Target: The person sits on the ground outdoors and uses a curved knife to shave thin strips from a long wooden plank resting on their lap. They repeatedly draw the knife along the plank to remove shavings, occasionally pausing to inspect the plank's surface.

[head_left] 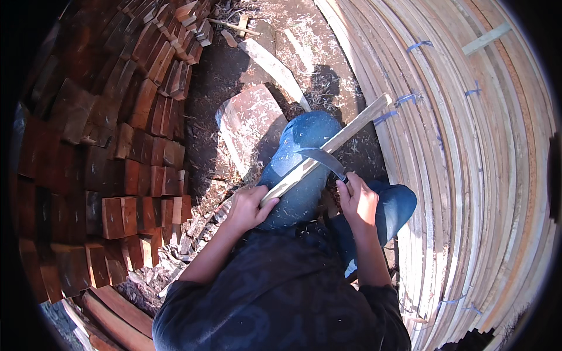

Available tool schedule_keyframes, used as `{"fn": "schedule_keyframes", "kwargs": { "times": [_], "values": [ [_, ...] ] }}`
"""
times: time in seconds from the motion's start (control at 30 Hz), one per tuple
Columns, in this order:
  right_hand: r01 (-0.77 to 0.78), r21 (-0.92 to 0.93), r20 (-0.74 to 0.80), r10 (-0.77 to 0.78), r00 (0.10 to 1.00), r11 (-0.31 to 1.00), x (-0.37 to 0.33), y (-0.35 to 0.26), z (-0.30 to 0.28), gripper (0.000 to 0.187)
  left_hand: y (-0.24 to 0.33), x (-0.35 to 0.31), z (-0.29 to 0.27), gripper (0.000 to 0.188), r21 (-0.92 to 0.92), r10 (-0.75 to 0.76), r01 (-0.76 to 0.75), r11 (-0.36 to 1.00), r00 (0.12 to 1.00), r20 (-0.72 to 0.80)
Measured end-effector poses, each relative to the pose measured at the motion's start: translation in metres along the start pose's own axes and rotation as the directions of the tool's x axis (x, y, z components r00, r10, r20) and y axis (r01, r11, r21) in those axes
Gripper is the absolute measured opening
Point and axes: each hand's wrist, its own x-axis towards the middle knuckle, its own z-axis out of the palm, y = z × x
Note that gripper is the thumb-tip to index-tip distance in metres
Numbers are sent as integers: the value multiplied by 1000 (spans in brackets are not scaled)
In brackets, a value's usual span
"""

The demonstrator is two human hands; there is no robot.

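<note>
A long, narrow wooden strip (333,143) lies slantwise across my thigh, its far end up to the right. My left hand (250,206) grips the strip's near end. In my right hand (357,200) is a curved knife (325,159) with a dark handle. Its blade rests over the middle of the strip, pointing left, and seems to touch the wood. Pale shavings dot the blue trousers (301,196) beneath.
Stacked reddish-brown wood blocks (132,175) rise on the left. Bundles of long pale strips (456,175), tied with blue bands, fill the right. Ahead lie a flat slab (254,120), a pale plank (275,69) and scattered shavings on the ground.
</note>
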Motion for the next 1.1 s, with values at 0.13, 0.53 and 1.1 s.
{"fn": "schedule_keyframes", "kwargs": {
  "times": [0.13, 0.53, 1.1],
  "values": [
    [27, -83, -38, -30, 999, 996, 16, 21, -8, 22, -1, 6, 1, 30, 67, 76, -74, 995, 997, -23],
    [-460, -84, -472, 372, 799, 884, 38, 155, -104, 31, -16, 8, -2, 31, -52, 26, -24, 998, 999, 33],
    [-50, -388, -143, -7, 990, 920, 74, 82, -47, 31, -11, 10, 10, 34, 2, 78, -78, 997, 997, -22]
  ]
}}
